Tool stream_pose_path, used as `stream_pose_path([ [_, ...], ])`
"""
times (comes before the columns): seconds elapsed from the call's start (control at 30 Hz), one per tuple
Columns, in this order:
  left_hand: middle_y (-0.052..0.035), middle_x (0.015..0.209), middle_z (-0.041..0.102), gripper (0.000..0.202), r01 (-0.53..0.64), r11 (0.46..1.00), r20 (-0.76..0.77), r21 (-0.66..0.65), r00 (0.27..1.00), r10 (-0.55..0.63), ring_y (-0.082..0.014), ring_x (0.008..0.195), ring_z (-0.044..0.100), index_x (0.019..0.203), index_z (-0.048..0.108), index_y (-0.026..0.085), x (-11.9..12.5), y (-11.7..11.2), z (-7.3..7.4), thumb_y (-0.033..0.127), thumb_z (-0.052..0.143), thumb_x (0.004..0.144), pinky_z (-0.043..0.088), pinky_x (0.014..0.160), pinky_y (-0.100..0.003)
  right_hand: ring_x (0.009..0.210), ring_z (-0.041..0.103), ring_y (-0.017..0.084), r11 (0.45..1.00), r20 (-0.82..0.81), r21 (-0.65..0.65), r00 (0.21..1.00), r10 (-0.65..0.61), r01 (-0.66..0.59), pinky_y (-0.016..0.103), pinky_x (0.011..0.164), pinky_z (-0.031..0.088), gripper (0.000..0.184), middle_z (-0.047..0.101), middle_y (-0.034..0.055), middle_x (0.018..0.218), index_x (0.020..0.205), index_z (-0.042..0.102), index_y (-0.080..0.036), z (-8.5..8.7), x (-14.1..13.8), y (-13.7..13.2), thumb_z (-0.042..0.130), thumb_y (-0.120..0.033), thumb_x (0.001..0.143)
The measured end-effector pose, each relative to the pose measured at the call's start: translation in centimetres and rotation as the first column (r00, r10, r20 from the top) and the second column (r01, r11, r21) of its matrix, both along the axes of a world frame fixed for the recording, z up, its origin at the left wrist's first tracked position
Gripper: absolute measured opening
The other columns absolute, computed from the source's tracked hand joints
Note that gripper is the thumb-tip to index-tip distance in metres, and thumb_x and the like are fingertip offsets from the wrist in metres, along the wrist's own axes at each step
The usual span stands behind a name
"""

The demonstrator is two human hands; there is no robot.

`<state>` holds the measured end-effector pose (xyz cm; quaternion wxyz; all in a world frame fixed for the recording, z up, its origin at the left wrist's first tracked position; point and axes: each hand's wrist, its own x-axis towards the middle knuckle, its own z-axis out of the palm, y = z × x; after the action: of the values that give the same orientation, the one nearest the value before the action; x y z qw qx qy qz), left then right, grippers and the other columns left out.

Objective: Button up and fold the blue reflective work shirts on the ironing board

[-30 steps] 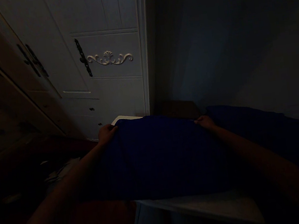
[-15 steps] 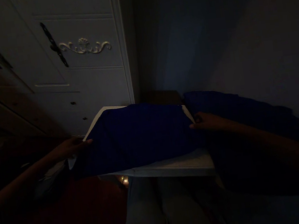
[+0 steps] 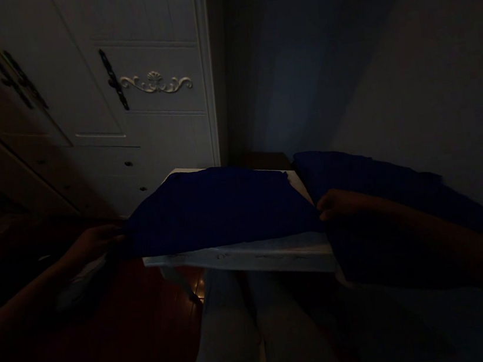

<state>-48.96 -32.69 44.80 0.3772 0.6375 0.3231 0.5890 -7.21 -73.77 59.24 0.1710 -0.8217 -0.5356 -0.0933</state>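
A dark blue cloth (image 3: 222, 207) lies spread over a small white table (image 3: 251, 255). Its kind of garment or fabric piece is too dark to tell. At the cloth's left corner, beyond the table's edge, my left hand (image 3: 100, 241) pinches the fabric. The near right corner is gripped by my right hand (image 3: 336, 203), fingers closed. Between the two hands the near edge is pulled fairly straight, and a strip of white tabletop shows in front of it. More dark blue fabric (image 3: 369, 173) is heaped to the right, partly under my right forearm.
A white wardrobe (image 3: 172, 130) with dark handles and carved trim stands behind on the left. A grey wall (image 3: 410, 75) rises at the right. My legs (image 3: 265, 332) are close to the table's front. The reddish floor (image 3: 145, 330) shows at lower left.
Both hands keep hold of the cloth. My left hand has moved outward to the left, drawing the near edge tauter and farther back, so more of the table's front shows. The view has shifted slightly.
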Motion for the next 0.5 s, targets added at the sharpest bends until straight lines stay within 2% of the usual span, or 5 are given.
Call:
stream_pose_path([
  [0.1,-0.0025,0.069,0.068,0.022,0.118,0.993,-0.003,-0.03,0.993,-0.118,-0.0182,0.07,0.06,0.074,0.065,0.016,0.0,0.2,-0.5,0.027,0.076,0.058,0.045,0.057,-0.02,0.054,0.061,0.017,0.973,0.156,-0.092,0.969,-0.194,0.21,0.026,0.055,0.044,0.015,0.064,0.0036,0.064,0.067,0.063,-0.015,-0.5,-0.6,0.0,0.07,-0.028,0.07],
  [0.2,-0.0054,0.084,0.067,0.026,0.077,0.986,0.186,-0.146,0.981,-0.049,-0.0189,0.08,0.061,0.089,0.061,0.017,-0.1,-0.7,-1.2,0.038,0.067,0.074,0.048,0.059,-0.022,0.083,0.069,0.028,0.949,0.408,0.1,0.858,-0.312,0.298,0.038,0.073,0.053,0.03,0.07,0.0143,0.099,0.107,0.067,-0.016,-1.5,-2.4,0.3,0.065,-0.027,0.079],
  [0.3,-0.0061,0.092,0.064,0.034,0.22,0.924,0.349,-0.312,0.931,-0.103,-0.02,0.081,0.063,0.102,0.057,0.021,-0.1,-2.8,-2.1,0.049,0.057,0.083,0.053,0.061,-0.029,0.119,0.057,0.033,0.952,0.655,0.305,0.731,-0.193,-0.022,0.048,0.098,0.046,0.05,0.058,0.0175,0.131,0.135,0.052,-0.018,-2.9,-4.9,1.7,0.057,-0.035,0.088],
  [0.4,-0.0062,0.092,0.065,0.033,0.469,0.821,0.454,-0.325,0.839,-0.3,-0.0201,0.076,0.066,0.103,0.058,0.022,0.8,-4.5,-3.5,0.046,0.06,0.082,0.056,0.063,-0.033,0.139,0.038,0.028,0.898,0.784,0.196,0.613,0.097,-0.394,0.047,0.114,0.034,0.056,0.04,0.0119,0.15,0.144,0.042,-0.02,-4.7,-6.8,4.9,0.048,-0.043,0.094],
  [0.5,-0.0062,0.092,0.067,0.024,0.536,0.799,0.501,-0.275,0.788,-0.356,-0.0177,0.073,0.067,0.097,0.062,0.021,2.6,-4.4,-5.1,0.033,0.068,0.077,0.057,0.063,-0.029,0.146,0.025,0.028,0.874,0.771,0.074,0.583,0.255,-0.479,0.05,0.117,0.027,0.067,0.027,0.0112,0.158,0.151,0.031,-0.021,-7.0,-6.4,8.8,0.045,-0.053,0.094],
])
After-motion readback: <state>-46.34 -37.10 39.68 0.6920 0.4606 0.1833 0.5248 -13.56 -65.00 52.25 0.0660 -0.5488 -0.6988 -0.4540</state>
